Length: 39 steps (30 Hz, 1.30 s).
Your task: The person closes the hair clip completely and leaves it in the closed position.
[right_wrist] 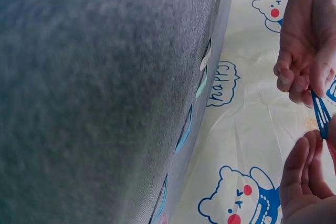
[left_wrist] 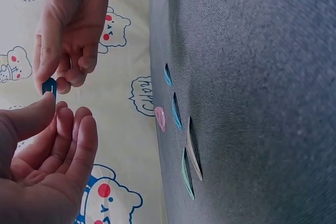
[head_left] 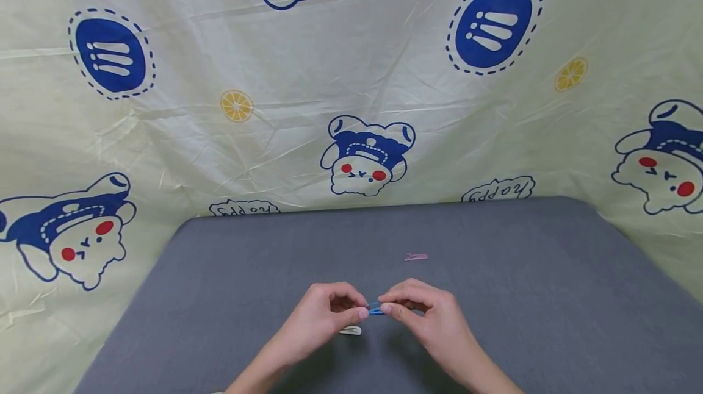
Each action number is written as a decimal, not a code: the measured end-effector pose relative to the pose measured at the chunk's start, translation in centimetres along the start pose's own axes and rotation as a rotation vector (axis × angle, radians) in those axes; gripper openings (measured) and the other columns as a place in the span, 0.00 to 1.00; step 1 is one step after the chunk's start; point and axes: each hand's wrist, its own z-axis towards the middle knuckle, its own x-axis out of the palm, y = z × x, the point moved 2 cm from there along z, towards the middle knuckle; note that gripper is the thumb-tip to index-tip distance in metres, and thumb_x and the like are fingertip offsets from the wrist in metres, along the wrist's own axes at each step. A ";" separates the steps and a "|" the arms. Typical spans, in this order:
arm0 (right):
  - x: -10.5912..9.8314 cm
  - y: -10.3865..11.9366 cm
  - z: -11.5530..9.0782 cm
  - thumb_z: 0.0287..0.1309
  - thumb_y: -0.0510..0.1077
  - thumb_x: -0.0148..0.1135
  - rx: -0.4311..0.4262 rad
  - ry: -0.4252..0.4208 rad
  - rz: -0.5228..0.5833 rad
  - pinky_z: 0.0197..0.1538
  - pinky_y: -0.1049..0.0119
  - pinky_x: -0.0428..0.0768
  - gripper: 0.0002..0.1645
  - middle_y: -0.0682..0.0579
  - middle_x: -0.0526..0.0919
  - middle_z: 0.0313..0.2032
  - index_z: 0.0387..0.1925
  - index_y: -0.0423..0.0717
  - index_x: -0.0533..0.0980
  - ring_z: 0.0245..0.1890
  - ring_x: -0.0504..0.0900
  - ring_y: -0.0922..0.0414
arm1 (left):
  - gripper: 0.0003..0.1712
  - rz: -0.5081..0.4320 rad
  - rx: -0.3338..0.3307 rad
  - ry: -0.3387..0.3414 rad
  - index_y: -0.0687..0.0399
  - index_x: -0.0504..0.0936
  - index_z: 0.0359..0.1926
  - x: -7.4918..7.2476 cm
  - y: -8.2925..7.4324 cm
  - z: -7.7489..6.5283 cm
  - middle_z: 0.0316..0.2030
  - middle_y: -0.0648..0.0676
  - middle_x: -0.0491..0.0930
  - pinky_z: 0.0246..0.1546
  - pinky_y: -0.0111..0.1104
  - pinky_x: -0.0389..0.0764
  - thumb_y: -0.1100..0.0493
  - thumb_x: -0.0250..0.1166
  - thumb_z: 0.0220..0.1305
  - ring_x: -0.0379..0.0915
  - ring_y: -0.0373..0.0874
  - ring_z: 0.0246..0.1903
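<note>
A blue snap hair clip [head_left: 376, 310] is held up over the table between both hands. My left hand [head_left: 321, 318] pinches one end with thumb and fingertips. At the other end, the thumb and fingers of my right hand [head_left: 436, 321] pinch it too. The right wrist view shows the blue clip [right_wrist: 321, 115] stretched between the two hands with its prongs spread apart. Below the left hand lies a whitish clip [head_left: 352, 330], partly covered by that hand in the head view.
On the grey table [head_left: 247, 272] a pink clip [head_left: 416, 257] lies beyond the hands. The left wrist view also shows two blue clips, one [left_wrist: 168, 75] beyond the other [left_wrist: 176, 112], and a mint green clip [left_wrist: 187, 174] beside the whitish one. A printed curtain [head_left: 296, 77] hangs behind.
</note>
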 end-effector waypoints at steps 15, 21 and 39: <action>-0.6 0.1 0.3 0.55 0.40 0.72 0.106 0.140 -0.161 0.41 0.64 0.82 0.11 0.62 0.83 0.37 0.40 0.57 0.85 0.35 0.82 0.62 | 0.03 0.087 0.033 -0.014 0.53 0.86 0.35 0.3 0.5 0.0 0.31 0.45 0.81 0.31 0.29 0.79 0.65 0.69 0.61 0.77 0.38 0.30; -0.8 0.1 0.3 0.55 0.40 0.72 0.084 0.189 -0.215 0.41 0.66 0.81 0.10 0.64 0.82 0.36 0.39 0.57 0.84 0.33 0.80 0.64 | 0.04 0.188 0.104 -0.017 0.52 0.87 0.36 0.4 0.6 0.0 0.32 0.41 0.80 0.36 0.30 0.80 0.65 0.69 0.62 0.76 0.36 0.32; -0.9 -1.3 0.3 0.55 0.40 0.72 0.107 0.250 -0.270 0.36 0.68 0.79 0.08 0.63 0.80 0.31 0.36 0.54 0.82 0.30 0.79 0.64 | 0.03 0.320 0.188 0.034 0.55 0.86 0.34 0.9 1.7 0.8 0.28 0.41 0.78 0.28 0.26 0.78 0.67 0.70 0.60 0.72 0.32 0.26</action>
